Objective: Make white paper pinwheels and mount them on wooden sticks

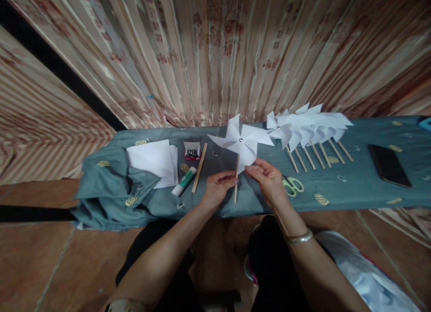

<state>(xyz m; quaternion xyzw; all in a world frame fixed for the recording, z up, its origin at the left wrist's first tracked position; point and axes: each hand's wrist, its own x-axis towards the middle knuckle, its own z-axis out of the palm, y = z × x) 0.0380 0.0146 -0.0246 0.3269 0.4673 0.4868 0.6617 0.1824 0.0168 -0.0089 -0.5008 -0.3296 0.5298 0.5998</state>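
Observation:
A white paper pinwheel with a silver pin at its centre is held upright over the cloth-covered table. My left hand pinches its wooden stick between thumb and fingers. My right hand has thumb and forefinger closed on the tip of the lowest paper blade. Just right of that hand lie scissors with yellow-green handles, their blades partly hidden. Left of my left hand are loose wooden sticks and a green and white glue stick.
Several pinwheels lie overlapped in a row at the back right. A dark phone rests further right. On the left are a stack of white paper and a small red box of pins. A patterned curtain hangs behind the table.

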